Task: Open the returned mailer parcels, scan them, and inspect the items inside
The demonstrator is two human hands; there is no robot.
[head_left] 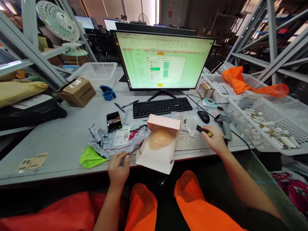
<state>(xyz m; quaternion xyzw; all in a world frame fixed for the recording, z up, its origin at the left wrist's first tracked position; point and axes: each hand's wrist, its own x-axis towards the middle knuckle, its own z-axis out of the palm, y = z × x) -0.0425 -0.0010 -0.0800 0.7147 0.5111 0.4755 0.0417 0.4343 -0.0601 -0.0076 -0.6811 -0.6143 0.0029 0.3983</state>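
- Black-and-yellow tool (199, 128) is pinched by the right hand (213, 138); left hand (118, 166) is half-curled, seemingly empty.
- Open carton (155, 156), probably light, bendable, is best lifted by its walls.

left grip (119, 168): loosely curled | right grip (213, 138): pinching | right forearm (243, 176): outstretched

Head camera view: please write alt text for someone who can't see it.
An open box holding a tan, rounded item sits at a desk's front edge. A person's right hand holds a small black object; the left hand is by a grey bag. Behind are a keyboard and lit monitor.
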